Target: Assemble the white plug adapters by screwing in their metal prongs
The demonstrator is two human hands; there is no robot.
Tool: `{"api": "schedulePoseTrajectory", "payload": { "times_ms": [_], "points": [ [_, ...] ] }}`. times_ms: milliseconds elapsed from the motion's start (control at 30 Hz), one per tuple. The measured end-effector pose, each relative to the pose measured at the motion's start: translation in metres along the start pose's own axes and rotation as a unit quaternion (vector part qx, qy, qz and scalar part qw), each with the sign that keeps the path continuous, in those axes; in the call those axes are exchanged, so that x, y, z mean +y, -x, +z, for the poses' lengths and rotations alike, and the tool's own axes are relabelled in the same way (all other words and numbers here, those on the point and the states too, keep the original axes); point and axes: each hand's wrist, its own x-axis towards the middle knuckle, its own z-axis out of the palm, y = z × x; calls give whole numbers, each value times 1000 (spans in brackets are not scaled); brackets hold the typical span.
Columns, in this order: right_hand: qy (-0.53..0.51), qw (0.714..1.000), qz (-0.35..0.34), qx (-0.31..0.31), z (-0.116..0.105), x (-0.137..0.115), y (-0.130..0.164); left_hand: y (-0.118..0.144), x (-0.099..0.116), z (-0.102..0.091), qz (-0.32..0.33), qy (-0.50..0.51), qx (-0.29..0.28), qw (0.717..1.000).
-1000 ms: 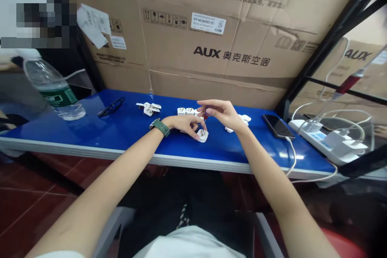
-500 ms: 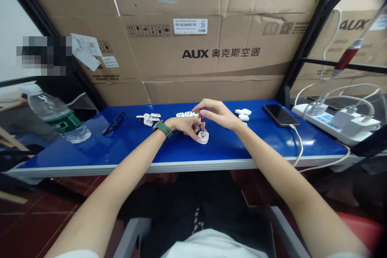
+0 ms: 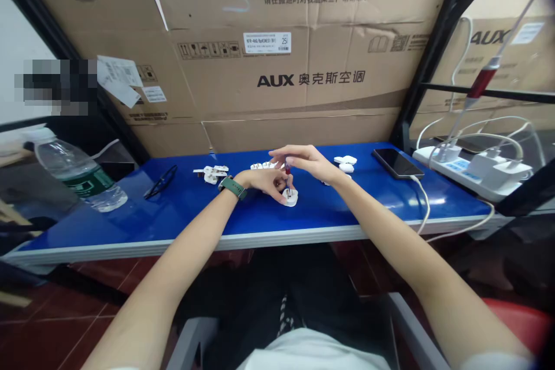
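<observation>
My right hand (image 3: 311,164) is closed around the red handle of a small screwdriver (image 3: 288,171), which stands nearly upright. Its tip reaches down into a round white plug piece (image 3: 291,199) lying on the blue table. From the left, my left hand (image 3: 267,181) grips the edge of that plug piece with the thumb; its other fingers are partly hidden behind the screwdriver. A row of white plug pieces with metal parts (image 3: 260,166) sits just behind my hands, partly covered by them.
White plastic pieces (image 3: 212,173) lie to the left, beside black glasses (image 3: 161,182) and a water bottle (image 3: 80,170). On the right are white covers (image 3: 346,163), a phone (image 3: 396,163) on a cable, and a power strip (image 3: 463,170). A large cardboard box (image 3: 303,104) stands behind the table.
The view has shifted slightly. The screwdriver stays in the plug piece, and the fingers of my right hand are spread a little differently about its handle.
</observation>
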Motion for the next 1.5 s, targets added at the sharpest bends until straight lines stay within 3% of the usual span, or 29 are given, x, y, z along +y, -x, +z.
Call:
{"api": "schedulePoseTrajectory", "payload": {
  "times_ms": [100,300,500,667,867,933,1067,1133,1200,1267,1400,1500],
  "points": [
    [-61,998,25,-20,2,-1,0,2,-5,3,4,1,9,1000],
    [-16,999,38,35,6,3,0,3,-3,1,3,-16,18,1000],
    [-60,997,36,-24,1,2,-1,5,1,3,-27,-7,26,999],
    [-70,996,45,19,0,9,-2,4,-1,2,-10,-9,29,999],
    [-87,995,48,18,3,9,-4,4,-1,1,-2,-11,26,1000],
    [-100,991,50,69,0,10,-5,4,-1,1,5,-3,23,1000],
    [-104,964,52,240,-12,23,-7,4,-1,1,6,-18,20,1000],
    [-35,961,92,260,-19,31,-6,5,1,1,22,-33,26,999],
    [86,948,123,280,-23,37,-5,7,3,-2,39,-42,56,997],
    [218,927,142,268,-26,37,-4,12,4,-7,43,-48,124,990],
    [387,878,228,167,-31,31,1,29,1,-22,15,-134,301,944],
    [421,853,302,60,-41,27,7,44,-4,-31,-23,-224,334,915]
  ]
}}
